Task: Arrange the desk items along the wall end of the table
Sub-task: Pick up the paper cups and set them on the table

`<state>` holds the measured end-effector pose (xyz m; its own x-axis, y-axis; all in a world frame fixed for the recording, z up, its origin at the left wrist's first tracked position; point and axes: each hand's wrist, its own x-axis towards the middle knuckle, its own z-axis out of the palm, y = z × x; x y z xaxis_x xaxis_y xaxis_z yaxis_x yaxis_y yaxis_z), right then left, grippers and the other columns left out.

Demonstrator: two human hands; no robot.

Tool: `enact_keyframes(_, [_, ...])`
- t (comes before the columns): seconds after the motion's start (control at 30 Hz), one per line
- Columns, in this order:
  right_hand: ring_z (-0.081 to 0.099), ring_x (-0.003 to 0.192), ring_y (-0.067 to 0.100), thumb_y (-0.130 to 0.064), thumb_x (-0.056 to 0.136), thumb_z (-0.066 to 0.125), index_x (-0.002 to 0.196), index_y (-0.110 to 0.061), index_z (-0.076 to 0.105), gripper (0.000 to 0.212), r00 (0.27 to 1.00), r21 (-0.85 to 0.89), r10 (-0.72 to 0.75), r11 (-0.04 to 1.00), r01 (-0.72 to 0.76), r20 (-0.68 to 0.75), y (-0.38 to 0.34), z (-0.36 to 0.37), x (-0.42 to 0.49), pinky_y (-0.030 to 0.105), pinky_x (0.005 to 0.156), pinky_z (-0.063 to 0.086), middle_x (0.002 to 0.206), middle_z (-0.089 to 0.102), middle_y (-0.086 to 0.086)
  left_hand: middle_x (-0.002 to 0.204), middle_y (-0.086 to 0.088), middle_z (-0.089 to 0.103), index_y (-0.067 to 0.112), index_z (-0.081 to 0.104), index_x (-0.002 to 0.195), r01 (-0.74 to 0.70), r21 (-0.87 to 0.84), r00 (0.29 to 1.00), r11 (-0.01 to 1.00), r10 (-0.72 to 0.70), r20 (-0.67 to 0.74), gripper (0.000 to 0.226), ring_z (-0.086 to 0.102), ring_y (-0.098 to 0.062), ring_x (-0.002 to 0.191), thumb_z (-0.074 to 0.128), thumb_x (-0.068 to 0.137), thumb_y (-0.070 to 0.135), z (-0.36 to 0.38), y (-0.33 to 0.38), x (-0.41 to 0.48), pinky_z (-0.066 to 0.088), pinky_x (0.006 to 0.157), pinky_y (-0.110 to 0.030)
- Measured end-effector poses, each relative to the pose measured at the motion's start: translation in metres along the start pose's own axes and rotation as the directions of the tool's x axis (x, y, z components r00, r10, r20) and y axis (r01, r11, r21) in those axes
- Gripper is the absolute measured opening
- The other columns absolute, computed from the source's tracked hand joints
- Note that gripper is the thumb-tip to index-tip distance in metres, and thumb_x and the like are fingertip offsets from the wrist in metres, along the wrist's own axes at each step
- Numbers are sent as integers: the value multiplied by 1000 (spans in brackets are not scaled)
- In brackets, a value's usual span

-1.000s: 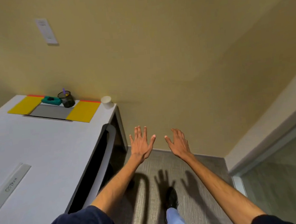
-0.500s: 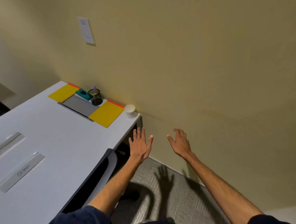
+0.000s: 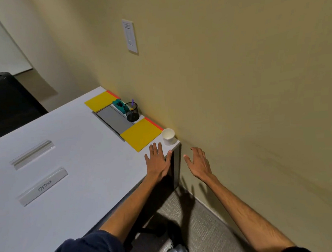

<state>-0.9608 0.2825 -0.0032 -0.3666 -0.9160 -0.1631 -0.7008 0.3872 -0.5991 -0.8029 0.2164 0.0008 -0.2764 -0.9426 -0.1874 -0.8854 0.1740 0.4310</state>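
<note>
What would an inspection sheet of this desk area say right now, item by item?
Surface: white table, its far end against the wall.
Job's things: far yellow pad, grey panel, teal item, mesh pen cup holding a purple pen, near yellow pad and white paper cup, all along the wall end.
Clutter: far clear strip and near clear strip, which is lettered, lie mid-table.
Hands: left hand open over the table corner near the cup; right hand open, off the table's edge, holding nothing.
Cables: nothing seen.
Surroundings: white wall plate; black chair; grey carpet.
</note>
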Motion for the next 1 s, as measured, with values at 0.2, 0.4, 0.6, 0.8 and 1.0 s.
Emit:
enact_keyframes(0.2, [33,143,24,-42,101,44,150,-12,33,58,997,-68,-66,995,69,46,-19,-2,69,45,114,36,155,34,7,166,-10,8,12,11,157,25,-16,1000,1000,-25,-18,70,2,-26,155,26,102,52,-12,-6,66,12,124,-54])
enact_keyframes(0.4, [36,142,26,-34,100,49,151,-10,30,60,993,-93,-68,993,77,94,-32,2,122,41,113,38,155,34,9,151,-17,39,4,10,155,14,53,996,999,-19,90,70,38,-32,140,44,101,33,-14,-16,115,39,109,-50])
enact_keyframes(0.6, [36,142,27,-27,97,53,152,-9,27,63,984,-112,-26,993,46,176,-38,14,149,38,113,38,154,35,11,132,-17,58,5,19,151,-23,-1,991,1000,23,132,72,57,-34,121,58,94,24,-7,-23,139,49,97,-45])
enact_keyframes(0.8, [39,139,31,-18,92,58,151,-8,26,67,968,-145,-25,987,63,250,-46,24,170,40,110,39,151,37,14,143,-18,49,5,20,151,22,-149,983,989,6,186,77,51,-36,128,63,88,18,2,-27,155,48,100,-46])
enact_keyframes(1.0, [36,141,30,-16,89,63,154,-10,18,79,951,-160,-24,984,77,308,-41,27,187,40,112,39,153,33,13,155,-13,37,7,19,153,53,-233,973,971,3,233,86,42,-32,139,71,84,14,13,-21,168,40,112,-46])
